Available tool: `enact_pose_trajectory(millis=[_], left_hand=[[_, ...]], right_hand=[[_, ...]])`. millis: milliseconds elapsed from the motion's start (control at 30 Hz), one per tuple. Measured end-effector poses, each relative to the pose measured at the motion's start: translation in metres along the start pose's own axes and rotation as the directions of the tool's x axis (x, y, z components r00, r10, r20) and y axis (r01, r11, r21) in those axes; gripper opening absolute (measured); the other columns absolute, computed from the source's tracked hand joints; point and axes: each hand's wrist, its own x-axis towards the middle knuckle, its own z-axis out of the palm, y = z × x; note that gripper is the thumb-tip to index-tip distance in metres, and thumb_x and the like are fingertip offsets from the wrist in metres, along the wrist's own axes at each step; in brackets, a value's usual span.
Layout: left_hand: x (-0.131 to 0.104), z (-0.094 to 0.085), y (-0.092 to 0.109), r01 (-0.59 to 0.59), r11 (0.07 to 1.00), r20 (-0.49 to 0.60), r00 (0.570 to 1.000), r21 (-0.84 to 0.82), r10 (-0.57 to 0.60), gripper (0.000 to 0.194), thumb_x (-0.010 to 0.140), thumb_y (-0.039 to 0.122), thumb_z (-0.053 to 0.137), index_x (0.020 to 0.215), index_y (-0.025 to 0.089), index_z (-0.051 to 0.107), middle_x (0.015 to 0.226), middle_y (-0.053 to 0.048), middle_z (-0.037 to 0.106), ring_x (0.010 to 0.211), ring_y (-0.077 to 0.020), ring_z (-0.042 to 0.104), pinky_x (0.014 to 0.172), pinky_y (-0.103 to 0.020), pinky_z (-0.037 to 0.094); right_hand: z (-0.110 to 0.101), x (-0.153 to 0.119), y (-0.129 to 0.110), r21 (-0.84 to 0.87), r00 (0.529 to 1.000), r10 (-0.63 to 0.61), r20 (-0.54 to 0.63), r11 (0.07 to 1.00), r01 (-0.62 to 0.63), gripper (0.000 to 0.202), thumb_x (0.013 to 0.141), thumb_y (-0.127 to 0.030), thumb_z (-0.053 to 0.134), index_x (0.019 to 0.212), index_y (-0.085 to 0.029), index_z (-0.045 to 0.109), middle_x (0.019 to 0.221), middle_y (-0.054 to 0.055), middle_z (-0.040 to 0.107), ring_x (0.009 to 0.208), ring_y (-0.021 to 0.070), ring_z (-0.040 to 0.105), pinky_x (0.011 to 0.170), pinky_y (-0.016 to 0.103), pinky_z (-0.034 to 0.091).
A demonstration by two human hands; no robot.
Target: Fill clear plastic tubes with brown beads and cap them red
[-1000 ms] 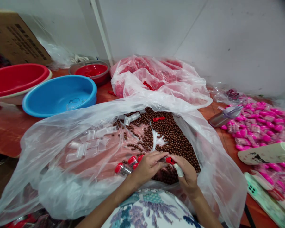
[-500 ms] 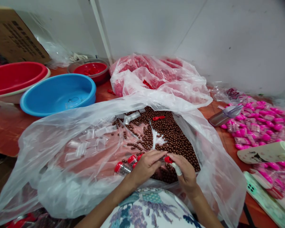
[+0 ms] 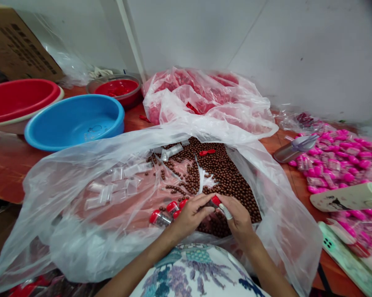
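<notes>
Between my two hands is a small clear bottle with a red cap [image 3: 216, 201]. My left hand [image 3: 192, 214] is closed around its clear body, which the fingers mostly hide. At the cap end, my right hand [image 3: 239, 216] pinches the red top; one of its fingers has a white wrapping [image 3: 225, 210]. Below and beyond lie many brown beads [image 3: 235, 177] on a clear plastic sheet [image 3: 80, 243]. Several filled bottles with red caps [image 3: 161, 219] lie just left of my left hand. Farther left are several uncapped clear bottles [image 3: 103, 196]. A red cap piece [image 3: 207, 152] rests on the beads.
A blue basin [image 3: 77, 119] and a red basin [image 3: 21, 99] stand at left. Behind the sheet sits a plastic bag of red pieces [image 3: 198, 95]. On the right are pink-capped containers [image 3: 337, 161], a tumbler [image 3: 294, 148], a white bottle [image 3: 349, 198] and a phone [image 3: 347, 258].
Both hands have risen slightly, and the red cap has tilted and moved a little up and left between them. The surrounding things stay in place.
</notes>
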Motion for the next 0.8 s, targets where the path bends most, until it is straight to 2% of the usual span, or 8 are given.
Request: enact_pose_trajectory(millis=[200, 267, 333, 400, 500, 600, 700, 800], left_hand=[[0.000, 0.003, -0.004, 0.061, 0.997, -0.043, 0.997, -0.057, -0.063, 0.041, 0.086, 0.030, 0.053, 0.126, 0.022, 0.053, 0.124, -0.006, 0.058, 0.114, -0.0202, 0.051, 0.101, -0.032, 0.035], [0.000, 0.004, -0.005, 0.088, 0.992, -0.045, 0.995, -0.085, -0.092, 0.041, 0.085, 0.032, 0.053, 0.126, 0.022, 0.053, 0.123, -0.006, 0.058, 0.110, -0.0207, 0.053, 0.095, -0.032, 0.041], [0.000, 0.004, -0.006, 0.146, 0.980, -0.018, 0.989, -0.137, -0.149, 0.043, 0.085, 0.035, 0.052, 0.126, 0.022, 0.053, 0.121, -0.008, 0.059, 0.093, -0.0189, 0.061, 0.079, -0.029, 0.050], [0.000, 0.005, -0.007, 0.210, 0.959, 0.018, 0.978, -0.191, -0.210, 0.045, 0.085, 0.037, 0.051, 0.127, 0.021, 0.052, 0.117, -0.008, 0.060, 0.070, -0.0138, 0.062, 0.061, -0.025, 0.051], [0.000, 0.004, -0.007, 0.266, 0.935, 0.052, 0.964, -0.234, -0.261, 0.048, 0.084, 0.039, 0.052, 0.128, 0.020, 0.050, 0.108, -0.008, 0.064, 0.054, -0.0096, 0.057, 0.053, -0.023, 0.048], [0.001, 0.003, -0.005, 0.238, 0.948, 0.011, 0.970, -0.212, -0.241, 0.045, 0.083, 0.037, 0.054, 0.125, 0.020, 0.054, 0.115, -0.007, 0.063, 0.077, -0.0170, 0.064, 0.073, -0.030, 0.052], [0.002, 0.004, -0.002, 0.184, 0.960, -0.056, 0.978, -0.210, -0.199, 0.042, 0.082, 0.035, 0.056, 0.121, 0.021, 0.058, 0.125, -0.005, 0.058, 0.113, -0.0230, 0.053, 0.101, -0.037, 0.037], [0.004, 0.009, -0.002, 0.197, 0.930, -0.073, 0.971, -0.312, -0.230, 0.043, 0.080, 0.035, 0.059, 0.120, 0.020, 0.058, 0.125, -0.005, 0.059, 0.117, -0.0230, 0.050, 0.104, -0.038, 0.033]], right_hand=[[0.005, 0.004, -0.006, -0.078, 0.999, 0.021, -0.048, 0.997, -0.025, 0.052, 0.085, -0.004, 0.039, 0.132, -0.025, 0.043, 0.116, 0.008, 0.062, 0.108, 0.0196, 0.056, 0.090, 0.040, 0.048], [0.007, 0.004, -0.006, -0.104, 0.998, -0.002, -0.057, 0.995, -0.004, 0.054, 0.084, -0.003, 0.038, 0.134, -0.024, 0.042, 0.115, 0.009, 0.062, 0.108, 0.0199, 0.056, 0.089, 0.040, 0.049], [0.008, 0.004, -0.003, -0.132, 0.998, -0.034, -0.054, 0.991, 0.027, 0.056, 0.083, -0.001, 0.038, 0.135, -0.023, 0.040, 0.114, 0.009, 0.063, 0.106, 0.0202, 0.057, 0.087, 0.040, 0.050], [0.009, 0.003, 0.000, -0.152, 0.997, -0.057, -0.051, 0.987, 0.048, 0.059, 0.081, 0.000, 0.037, 0.136, -0.023, 0.039, 0.113, 0.010, 0.063, 0.104, 0.0202, 0.058, 0.085, 0.039, 0.051], [0.010, 0.002, 0.003, -0.136, 0.998, -0.054, -0.041, 0.989, 0.048, 0.062, 0.079, 0.002, 0.034, 0.136, -0.024, 0.040, 0.115, 0.009, 0.063, 0.104, 0.0196, 0.059, 0.086, 0.039, 0.052], [0.009, 0.000, 0.001, -0.081, 1.000, -0.009, -0.029, 0.997, 0.007, 0.057, 0.083, -0.003, 0.038, 0.134, -0.027, 0.041, 0.116, 0.006, 0.063, 0.106, 0.0190, 0.059, 0.088, 0.039, 0.051], [0.009, -0.001, -0.003, -0.065, 0.998, 0.058, -0.036, 0.996, -0.060, 0.048, 0.087, -0.011, 0.042, 0.133, -0.027, 0.044, 0.116, 0.006, 0.063, 0.105, 0.0194, 0.060, 0.088, 0.038, 0.051], [0.012, -0.001, -0.009, -0.056, 0.993, 0.120, -0.015, 0.991, -0.121, 0.048, 0.087, -0.019, 0.048, 0.135, -0.024, 0.041, 0.122, 0.009, 0.059, 0.110, 0.0215, 0.056, 0.092, 0.039, 0.049]])
